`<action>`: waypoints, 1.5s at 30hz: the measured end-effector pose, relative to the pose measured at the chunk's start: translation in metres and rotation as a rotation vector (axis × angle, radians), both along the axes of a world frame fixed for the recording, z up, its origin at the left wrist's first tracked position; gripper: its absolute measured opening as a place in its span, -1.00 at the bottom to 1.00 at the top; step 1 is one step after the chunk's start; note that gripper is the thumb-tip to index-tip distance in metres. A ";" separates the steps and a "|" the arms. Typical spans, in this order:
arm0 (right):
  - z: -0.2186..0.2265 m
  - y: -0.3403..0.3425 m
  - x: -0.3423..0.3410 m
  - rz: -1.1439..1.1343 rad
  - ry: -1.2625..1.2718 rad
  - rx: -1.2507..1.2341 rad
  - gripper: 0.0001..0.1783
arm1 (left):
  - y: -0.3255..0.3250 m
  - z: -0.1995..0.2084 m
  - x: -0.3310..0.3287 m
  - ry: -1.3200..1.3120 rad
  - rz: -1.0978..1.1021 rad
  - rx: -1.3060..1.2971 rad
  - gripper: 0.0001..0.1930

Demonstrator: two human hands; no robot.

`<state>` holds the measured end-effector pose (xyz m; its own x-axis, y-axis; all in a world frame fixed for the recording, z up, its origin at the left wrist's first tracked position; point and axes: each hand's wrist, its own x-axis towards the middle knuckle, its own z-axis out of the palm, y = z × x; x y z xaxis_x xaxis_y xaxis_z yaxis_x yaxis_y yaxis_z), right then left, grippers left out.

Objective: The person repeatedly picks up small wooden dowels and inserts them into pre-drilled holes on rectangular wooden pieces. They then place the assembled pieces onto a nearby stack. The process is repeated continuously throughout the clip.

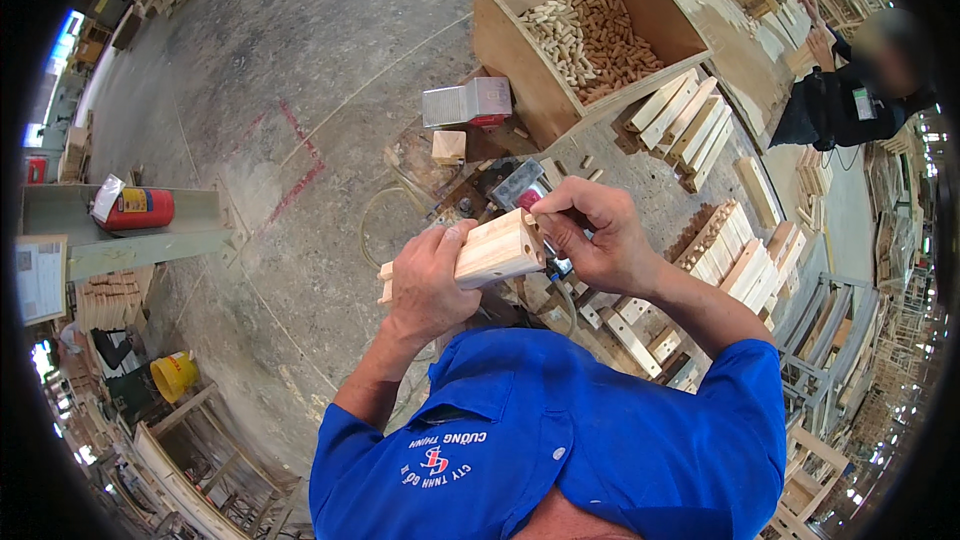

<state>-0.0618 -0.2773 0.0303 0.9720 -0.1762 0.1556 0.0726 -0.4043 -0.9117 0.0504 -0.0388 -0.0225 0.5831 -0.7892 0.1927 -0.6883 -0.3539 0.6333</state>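
Note:
My left hand (pixel 428 275) is wrapped round a pale wooden block (pixel 495 248), held in front of my chest. Dark round holes show in the block's right end face, and a pale peg end sticks out past my hand at its left. With thumb and forefinger, my right hand (pixel 602 232) pinches a small wooden dowel (pixel 534 217) at the upper corner of that end face. The fingers partly cover the dowel. Beneath the hands sits a machine with a grey metal housing (pixel 522 183), partly hidden by them.
A large plywood bin (pixel 520 80) holds many short dowels (pixel 600 35). Beside it are a metal foot pedal (pixel 467 103) and a wooden block (pixel 449 147). Wooden pieces (pixel 690 125) lie at right, near stacked rails (pixel 730 250). Another person (pixel 840 90) stands far right. A fire extinguisher (pixel 140 208) is at left.

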 end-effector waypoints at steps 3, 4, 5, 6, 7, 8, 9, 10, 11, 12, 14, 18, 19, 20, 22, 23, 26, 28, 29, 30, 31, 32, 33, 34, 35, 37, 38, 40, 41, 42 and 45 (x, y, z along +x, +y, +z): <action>0.003 -0.003 0.006 0.030 -0.027 -0.053 -0.86 | -0.001 0.002 0.001 0.053 0.014 0.011 -0.37; 0.005 -0.007 0.011 0.046 -0.029 -0.078 -0.83 | -0.001 0.004 0.002 0.097 0.020 0.002 -0.39; 0.008 -0.011 0.018 0.069 -0.034 -0.103 -0.79 | -0.001 0.006 0.002 0.138 0.034 -0.007 -0.41; 0.025 -0.019 0.029 0.052 0.050 -0.119 -0.75 | 0.002 0.005 0.003 0.247 0.052 -0.044 -0.43; 0.039 -0.032 0.042 0.040 0.134 -0.135 -0.70 | 0.006 0.003 0.003 0.354 0.075 -0.084 -0.44; 0.035 -0.053 0.056 -0.016 0.122 -0.086 -0.63 | 0.007 0.002 0.003 0.457 0.076 -0.124 -0.45; 0.023 -0.080 0.074 -0.098 0.086 -0.131 -0.63 | 0.008 0.002 0.004 0.531 0.083 -0.138 -0.47; 0.013 -0.105 0.096 -0.169 0.132 -0.152 -0.65 | 0.009 0.001 0.004 0.606 0.094 -0.154 -0.49; 0.011 -0.116 0.124 -0.218 0.197 -0.256 -0.70 | 0.014 0.001 0.004 0.676 0.130 -0.167 -0.51; -0.010 -0.147 0.135 -0.163 0.221 -0.478 -0.67 | 0.012 0.004 0.005 0.707 0.105 -0.173 -0.51; -0.045 -0.192 0.150 0.030 0.504 -0.792 -0.55 | 0.009 0.009 0.009 0.767 0.070 -0.190 -0.52; -0.085 -0.195 0.182 0.385 0.863 -0.730 -0.32 | 0.023 0.001 0.008 0.769 0.145 -0.253 -0.47; -0.094 -0.188 0.190 0.399 0.827 -0.736 -0.31 | 0.028 -0.003 0.009 0.752 0.176 -0.247 -0.46; -0.102 -0.188 0.190 0.391 0.807 -0.741 -0.29 | 0.029 -0.004 0.009 0.746 0.183 -0.268 -0.46; -0.115 -0.186 0.191 0.394 0.721 -0.721 -0.28 | 0.028 -0.004 0.010 0.731 0.210 -0.293 -0.46; -0.113 -0.185 0.191 0.398 0.661 -0.715 -0.28 | 0.029 -0.002 0.009 0.732 0.216 -0.277 -0.46; -0.102 -0.183 0.188 0.298 0.678 -0.552 -0.36 | 0.032 -0.001 0.008 0.724 0.220 -0.241 -0.47; -0.099 -0.178 0.188 0.274 0.716 -0.500 -0.43 | 0.033 -0.003 0.008 0.702 0.221 -0.229 -0.48; -0.097 -0.178 0.186 0.281 0.719 -0.540 -0.46 | 0.032 -0.005 0.008 0.700 0.211 -0.253 -0.48; -0.094 -0.180 0.183 0.288 0.721 -0.581 -0.48 | 0.031 -0.007 0.008 0.698 0.201 -0.276 -0.48; -0.090 -0.184 0.180 0.319 0.751 -0.616 -0.40 | 0.030 -0.008 0.007 0.696 0.192 -0.299 -0.48; -0.088 -0.178 0.183 0.309 0.749 -0.611 -0.40 | 0.030 -0.008 0.007 0.686 0.203 -0.283 -0.48; -0.088 -0.171 0.185 0.305 0.745 -0.607 -0.40 | 0.032 -0.006 0.005 0.675 0.219 -0.268 -0.48; -0.089 -0.163 0.187 0.305 0.741 -0.602 -0.40 | 0.034 -0.004 0.003 0.664 0.240 -0.251 -0.48; -0.089 -0.160 0.189 0.308 0.785 -0.464 -0.39 | 0.036 -0.005 0.001 0.669 0.248 -0.245 -0.48; -0.095 -0.150 0.197 0.365 0.796 -0.257 -0.39 | 0.040 -0.005 -0.001 0.677 0.280 -0.224 -0.48; -0.103 -0.150 0.199 0.405 0.772 -0.188 -0.39 | 0.041 -0.005 -0.003 0.676 0.288 -0.199 -0.48; -0.110 -0.190 0.181 0.470 0.624 -0.316 -0.41 | 0.031 -0.003 -0.001 0.680 0.232 -0.209 -0.47; -0.109 -0.209 0.173 0.497 0.562 -0.419 -0.42 | 0.027 -0.003 0.000 0.694 0.205 -0.231 -0.47; -0.095 -0.227 0.168 0.517 0.518 -0.596 -0.45 | 0.026 -0.001 0.000 0.696 0.177 -0.271 -0.47; -0.100 -0.171 0.193 0.342 0.673 -0.515 -0.51 | 0.040 -0.001 0.000 0.681 0.286 -0.144 -0.46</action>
